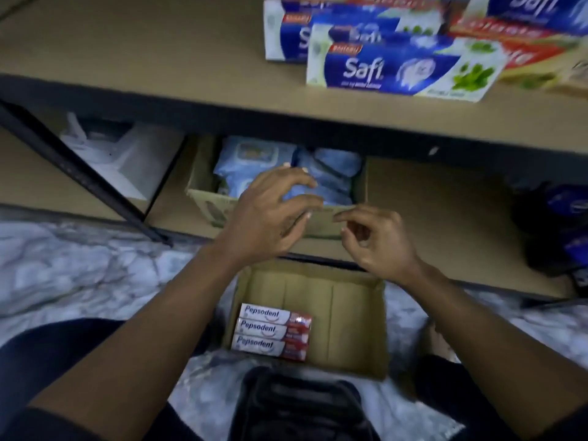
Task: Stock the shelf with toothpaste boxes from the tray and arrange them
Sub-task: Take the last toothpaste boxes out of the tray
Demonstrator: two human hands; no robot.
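- The 3 Pepsodent boxes [273, 332] lie flat, side by side and touching, in the 7 o'clock corner of the cardboard tray [359, 329]. The rest of the tray floor is bare.
- From the hands, the boxes lie at 6 o'clock, back toward the person and lower down. The coming move looks like a reach down and inward, not forward.
- Each box's long axis runs roughly from 9 to 3 o'clock, across the person's front, with the printed faces up.
- The left hand [270, 218] hovers over the tray's far edge, fingers spread and loosely bent, holding nothing. The boxes sit almost straight below it at 6 o'clock, so it is judged the nearer hand.
- The right hand [378, 243] hangs at 3 o'clock of the left, apart from it. Its fingers are loosely curled, with thumb and forefinger close together, and nothing is seen between them. The boxes lie at about 7 o'clock from it, so it would have to cross the tray.
- The shelf [159, 52] to be stocked is at 12 o'clock. Safi boxes [397, 68] already stand toward 1 o'clock, and open board lies toward 11 o'clock.
- A crosswise pinch over the narrow sides should suit the boxes as they lie.
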